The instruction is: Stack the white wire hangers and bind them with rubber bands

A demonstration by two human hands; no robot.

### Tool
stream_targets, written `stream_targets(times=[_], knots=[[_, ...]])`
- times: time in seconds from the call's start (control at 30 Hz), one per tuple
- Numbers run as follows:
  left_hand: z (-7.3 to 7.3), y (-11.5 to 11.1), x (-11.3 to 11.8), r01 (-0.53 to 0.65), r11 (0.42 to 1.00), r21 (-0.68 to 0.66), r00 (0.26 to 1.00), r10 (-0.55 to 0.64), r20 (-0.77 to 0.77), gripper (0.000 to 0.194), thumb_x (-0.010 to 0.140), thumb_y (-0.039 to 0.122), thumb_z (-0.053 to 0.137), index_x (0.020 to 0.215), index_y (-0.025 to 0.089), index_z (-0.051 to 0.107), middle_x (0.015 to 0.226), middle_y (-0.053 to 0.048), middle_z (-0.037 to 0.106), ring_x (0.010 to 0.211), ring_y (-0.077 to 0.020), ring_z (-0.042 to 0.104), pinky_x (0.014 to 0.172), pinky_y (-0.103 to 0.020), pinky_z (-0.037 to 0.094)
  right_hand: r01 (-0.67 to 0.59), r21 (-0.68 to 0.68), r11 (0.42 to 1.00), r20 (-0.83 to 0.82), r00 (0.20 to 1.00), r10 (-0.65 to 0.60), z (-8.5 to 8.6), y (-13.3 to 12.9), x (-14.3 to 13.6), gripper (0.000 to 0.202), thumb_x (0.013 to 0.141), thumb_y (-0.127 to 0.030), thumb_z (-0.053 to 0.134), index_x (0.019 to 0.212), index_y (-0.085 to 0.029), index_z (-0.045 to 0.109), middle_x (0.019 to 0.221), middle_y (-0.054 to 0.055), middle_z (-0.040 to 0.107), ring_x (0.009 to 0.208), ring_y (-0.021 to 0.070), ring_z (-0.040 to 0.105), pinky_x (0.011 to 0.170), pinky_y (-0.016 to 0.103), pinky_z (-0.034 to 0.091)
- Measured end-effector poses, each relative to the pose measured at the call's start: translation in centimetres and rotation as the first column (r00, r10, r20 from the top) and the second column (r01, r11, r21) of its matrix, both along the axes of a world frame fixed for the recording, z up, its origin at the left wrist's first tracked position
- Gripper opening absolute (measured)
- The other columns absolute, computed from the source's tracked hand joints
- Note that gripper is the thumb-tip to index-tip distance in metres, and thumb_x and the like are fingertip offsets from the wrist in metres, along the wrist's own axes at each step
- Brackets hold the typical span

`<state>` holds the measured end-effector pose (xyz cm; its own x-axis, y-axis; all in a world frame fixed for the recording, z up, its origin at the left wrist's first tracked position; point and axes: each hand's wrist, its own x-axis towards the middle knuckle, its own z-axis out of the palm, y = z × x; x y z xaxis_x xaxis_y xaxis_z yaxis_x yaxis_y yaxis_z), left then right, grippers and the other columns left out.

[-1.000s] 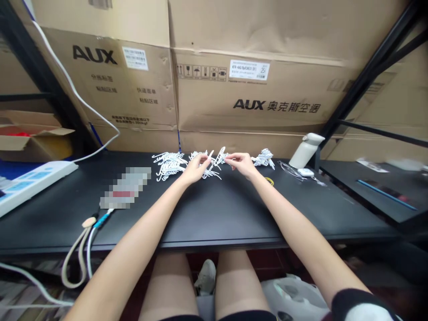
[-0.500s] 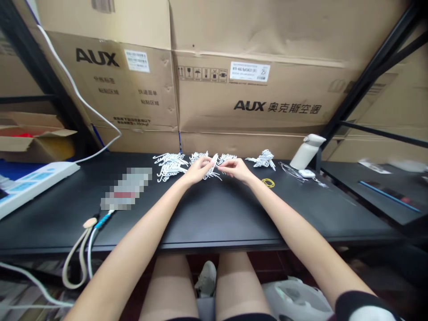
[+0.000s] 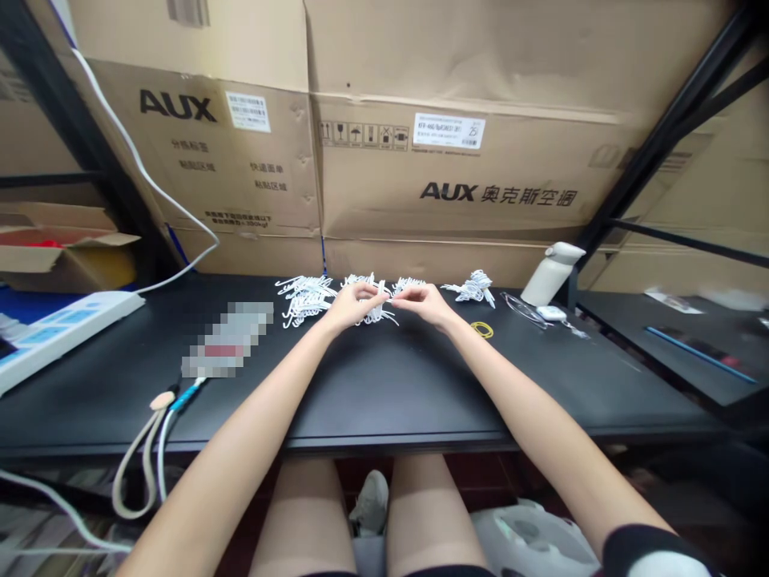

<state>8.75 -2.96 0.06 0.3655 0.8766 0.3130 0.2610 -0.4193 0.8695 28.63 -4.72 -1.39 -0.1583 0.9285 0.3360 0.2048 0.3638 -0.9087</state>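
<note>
My left hand [image 3: 354, 307] is closed on a thin white piece [image 3: 381, 288] that stands up between thumb and fingers. My right hand [image 3: 422, 304] pinches close by, its fingertips almost meeting the left ones. Whatever lies in that pinch is too small to make out. Below and between the hands lies a bundle of white hook-like pieces [image 3: 377, 314], partly covered by my left hand. More such bundles sit on the black desk: a front left bundle [image 3: 305, 308], a back left bundle [image 3: 305, 284] and one behind my right hand [image 3: 407, 284].
Another white bundle [image 3: 474, 287] lies to the right, near yellow rubber bands [image 3: 481, 329]. A white bottle [image 3: 553, 272], glasses [image 3: 524, 308] and a small white case [image 3: 551, 313] stand farther right. At left are a blurred-out phone-like object [image 3: 228, 340] and a power strip [image 3: 72, 328]. Cardboard [image 3: 372, 192] backs the desk.
The white piece in my left hand has turned more upright and shifted slightly left. My left hand has moved slightly, and the right hand stays pinched nearly in place.
</note>
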Motion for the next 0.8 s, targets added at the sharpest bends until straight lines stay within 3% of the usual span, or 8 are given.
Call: stream_targets(times=[0.17,0.33,0.5,0.6,0.7,0.8], knots=[[0.6,-0.6,-0.3,-0.042,0.997,-0.065,0.999,0.041,-0.022,0.045,0.061,0.05,0.077,0.084,0.013,0.069,0.074,-0.009,0.073,0.067,-0.0208,0.066,0.063,-0.03,0.05,-0.03,-0.002,1.0,0.025,0.999,0.03,0.3,-0.3,-0.1,0.028,0.062,-0.041,0.079,0.075,-0.016,0.074,0.076,0.005,0.072,0.075,0.0191,0.066,0.075,0.033,0.05],[0.6,-0.7,0.0,0.023,0.996,-0.084,0.994,-0.014,0.104,0.049,0.062,0.047,0.078,0.094,0.012,0.072,0.08,-0.01,0.075,0.079,-0.0247,0.07,0.071,-0.033,0.053,-0.038,0.001,0.999,0.004,0.999,0.038,0.4,-0.4,-0.3,0.027,0.062,-0.04,0.079,0.074,-0.016,0.074,0.076,0.004,0.072,0.074,0.0166,0.064,0.074,0.03,0.05],[0.6,-0.3,0.0,-0.061,0.993,-0.106,0.97,0.084,0.227,0.05,0.064,0.051,0.076,0.095,0.012,0.07,0.084,-0.011,0.074,0.082,-0.0238,0.07,0.069,-0.032,0.055,0.096,-0.071,0.993,-0.119,0.988,-0.104,-0.8,0.6,-0.1,0.037,0.068,-0.05,0.072,0.082,-0.016,0.073,0.073,0.003,0.069,0.061,0.0107,0.057,0.06,0.025,0.051],[1.0,-0.1,-0.2,-0.141,0.971,-0.192,0.932,0.196,0.305,0.047,0.07,0.053,0.07,0.095,0.013,0.067,0.088,-0.011,0.073,0.082,-0.0201,0.069,0.064,-0.027,0.055,0.179,-0.06,0.982,0.053,0.983,-0.176,-1.8,1.0,0.1,0.038,0.067,-0.051,0.072,0.079,-0.015,0.073,0.066,0.003,0.066,0.052,0.0103,0.051,0.049,0.024,0.045],[1.2,0.0,-0.4,-0.143,0.951,-0.274,0.912,0.234,0.336,0.043,0.075,0.052,0.066,0.093,0.013,0.064,0.093,-0.012,0.072,0.083,-0.0179,0.069,0.064,-0.025,0.055,0.151,0.061,0.987,0.28,0.946,-0.162,-2.5,1.0,0.1,0.028,0.067,-0.042,0.074,0.073,-0.015,0.072,0.064,0.003,0.066,0.054,0.0119,0.052,0.052,0.025,0.043],[1.0,0.0,-0.3,-0.124,0.954,-0.274,0.936,0.204,0.286,0.043,0.075,0.053,0.066,0.091,0.013,0.062,0.095,-0.012,0.071,0.08,-0.0173,0.067,0.063,-0.027,0.055,0.107,0.131,0.986,0.422,0.893,-0.154,-2.8,0.9,-0.3,0.017,0.073,-0.031,0.07,0.072,-0.014,0.071,0.066,0.004,0.067,0.057,0.0121,0.053,0.058,0.026,0.042]])
